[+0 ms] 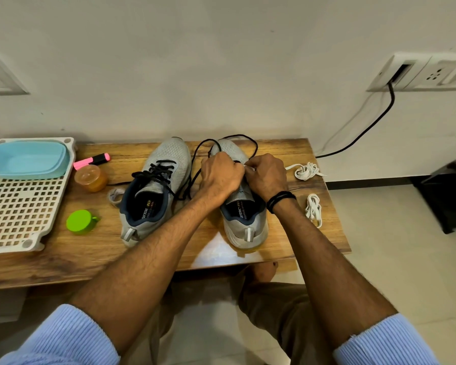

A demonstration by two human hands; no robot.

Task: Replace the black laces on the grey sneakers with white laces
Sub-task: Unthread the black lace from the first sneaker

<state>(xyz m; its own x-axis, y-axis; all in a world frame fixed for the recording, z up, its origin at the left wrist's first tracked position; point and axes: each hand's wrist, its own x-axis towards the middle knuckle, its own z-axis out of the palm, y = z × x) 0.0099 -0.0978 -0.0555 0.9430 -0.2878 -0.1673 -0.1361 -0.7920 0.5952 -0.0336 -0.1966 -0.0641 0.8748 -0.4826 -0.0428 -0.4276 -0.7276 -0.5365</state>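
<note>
Two grey sneakers stand side by side on the wooden table [63, 256], toes toward the wall. The left sneaker [153, 191] is still laced in black. Over the lace area of the right sneaker [245, 219], my left hand [220, 175] and my right hand [266, 175] meet with curled fingers. A loose black lace [221, 140] loops out from under my left hand around the toe. A white tip shows at my right hand's fingertips. Two bundled white laces lie to the right, one far [306, 171], one near [313, 209].
A white perforated tray [19, 214] with a blue dish [27, 158] sits at the table's left. Beside it lie a pink highlighter [91, 160], an orange jar [90, 177], a green cap [81, 222] and a tape roll [115, 196]. A black cable [366, 127] hangs from the wall socket.
</note>
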